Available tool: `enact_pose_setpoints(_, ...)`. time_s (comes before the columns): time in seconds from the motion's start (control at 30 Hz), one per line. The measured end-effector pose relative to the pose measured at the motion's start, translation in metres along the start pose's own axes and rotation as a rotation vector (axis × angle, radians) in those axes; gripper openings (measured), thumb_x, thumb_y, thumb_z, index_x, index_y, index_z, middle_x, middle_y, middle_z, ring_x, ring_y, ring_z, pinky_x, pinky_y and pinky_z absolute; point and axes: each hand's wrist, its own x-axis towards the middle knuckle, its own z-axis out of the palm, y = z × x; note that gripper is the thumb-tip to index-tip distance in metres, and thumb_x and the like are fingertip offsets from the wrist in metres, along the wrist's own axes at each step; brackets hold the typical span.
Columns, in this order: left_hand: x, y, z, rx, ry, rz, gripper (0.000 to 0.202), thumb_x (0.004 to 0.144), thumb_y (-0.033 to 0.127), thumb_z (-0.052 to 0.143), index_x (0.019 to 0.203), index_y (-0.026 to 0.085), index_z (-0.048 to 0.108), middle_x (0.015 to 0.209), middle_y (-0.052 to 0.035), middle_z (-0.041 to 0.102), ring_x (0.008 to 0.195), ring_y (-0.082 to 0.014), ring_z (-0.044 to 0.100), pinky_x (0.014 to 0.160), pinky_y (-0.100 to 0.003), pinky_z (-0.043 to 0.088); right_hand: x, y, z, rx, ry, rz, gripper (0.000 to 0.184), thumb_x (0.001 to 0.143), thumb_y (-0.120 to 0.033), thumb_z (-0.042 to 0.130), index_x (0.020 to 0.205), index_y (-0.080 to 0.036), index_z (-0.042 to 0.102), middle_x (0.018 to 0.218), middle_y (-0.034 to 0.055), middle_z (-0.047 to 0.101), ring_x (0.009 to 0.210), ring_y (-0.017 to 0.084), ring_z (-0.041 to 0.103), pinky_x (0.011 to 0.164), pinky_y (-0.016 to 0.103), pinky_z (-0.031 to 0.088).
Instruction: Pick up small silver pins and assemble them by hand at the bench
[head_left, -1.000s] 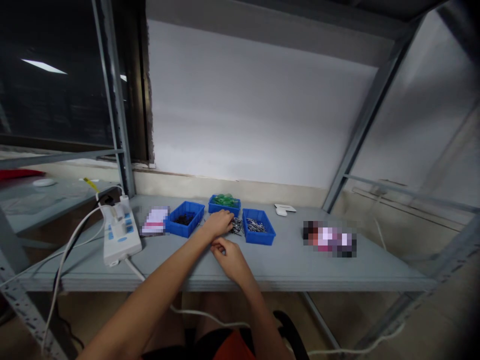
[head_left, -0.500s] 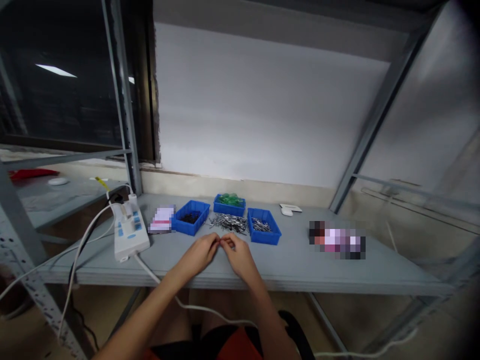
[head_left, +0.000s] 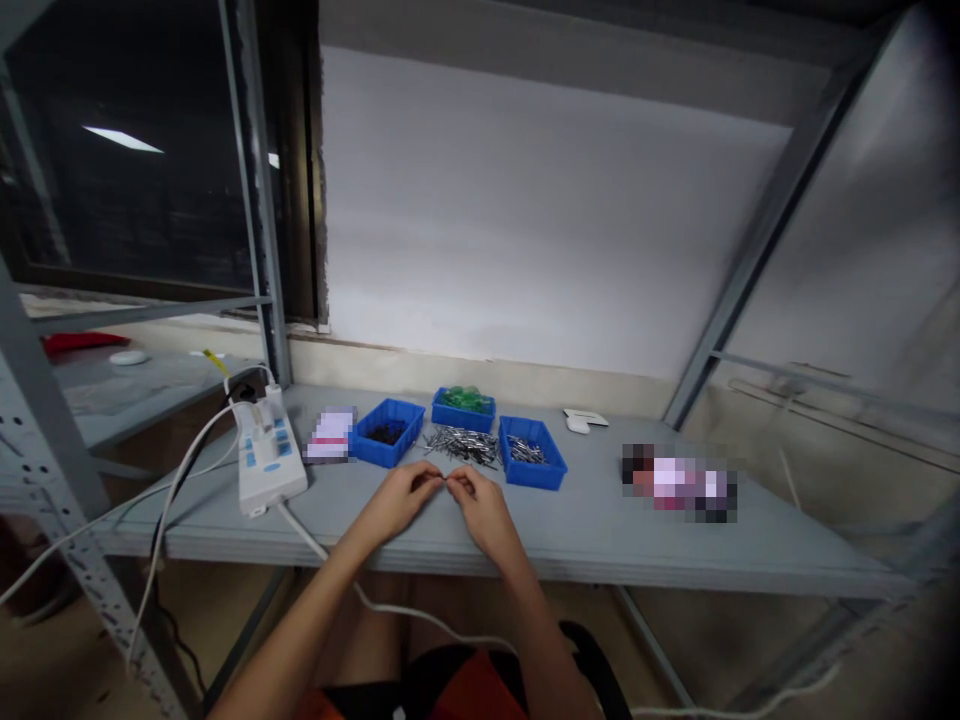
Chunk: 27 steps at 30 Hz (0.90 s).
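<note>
My left hand [head_left: 409, 495] and my right hand [head_left: 474, 498] meet fingertip to fingertip above the front of the grey table [head_left: 592, 520]. Both are closed in a pinch. A small dark piece shows between the fingertips, too tiny to name. Just beyond my hands lies a loose pile of thin silvery metal pins [head_left: 463, 446]. A blue bin [head_left: 405, 447] with small dark parts stands to the left of the pile. On the right, another blue bin [head_left: 551, 474] holds more metal pins. Behind the pile is a blue bin [head_left: 442, 415] with green pieces.
A white power strip [head_left: 274, 485] with plugs and cables lies at the left; its cord [head_left: 304, 540] runs over the table's front edge. A white object [head_left: 577, 425] lies at the back right. Blurred-out items [head_left: 679, 483] lie further right. Metal shelf posts [head_left: 765, 220] frame the table.
My fingertips have drawn slightly apart, and a small dark piece now shows between them. The whole view has shifted slightly; the bins and pile stay in place.
</note>
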Motion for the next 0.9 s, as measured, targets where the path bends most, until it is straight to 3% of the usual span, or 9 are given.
enact_pose_setpoints(0.27,-0.0025,0.0022,-0.0014,-0.017,0.058,0.043,0.018,0.083,0.028,0.051,0.089,0.016,0.063,0.087,-0.0049,0.066,0.082,-0.0170,0.059,0.075,-0.025,0.043,0.0023,-0.0039,0.0002,0.039,-0.043,0.010,0.012,0.079,-0.026,0.052,0.080,-0.018,0.062,0.078,0.0030,0.067,0.070,0.016,0.060,0.066,0.026,0.045)
enact_pose_setpoints(0.43,-0.0031,0.0026,-0.0002,-0.071,0.037,0.030,0.018,0.083,0.028,0.050,0.089,0.016,0.062,0.088,-0.0044,0.066,0.084,-0.0167,0.059,0.075,-0.025,0.044,0.0001,-0.0036,0.0006,-0.011,-0.089,-0.070,0.015,0.080,-0.023,0.051,0.083,-0.018,0.065,0.081,0.0035,0.067,0.075,0.017,0.060,0.070,0.026,0.044)
enact_pose_setpoints(0.67,-0.0020,-0.0035,0.0026,-0.001,0.026,0.003,0.019,0.081,0.029,0.051,0.082,0.014,0.063,0.074,-0.0029,0.065,0.067,-0.0145,0.055,0.062,-0.023,0.041,-0.0007,-0.0072,-0.0026,0.022,0.010,-0.030,0.018,0.083,-0.029,0.049,0.079,-0.018,0.063,0.077,0.0023,0.067,0.071,0.016,0.060,0.067,0.025,0.045)
enact_pose_setpoints(0.9,-0.0032,-0.0049,0.0021,0.088,0.027,0.039,0.011,0.072,0.017,0.057,0.078,0.013,0.065,0.074,-0.0033,0.063,0.070,-0.0147,0.054,0.065,-0.023,0.041,-0.0022,-0.0070,-0.0001,0.152,-0.092,-0.030,0.014,0.079,-0.027,0.054,0.083,-0.017,0.063,0.079,0.0029,0.068,0.072,0.015,0.063,0.068,0.025,0.048)
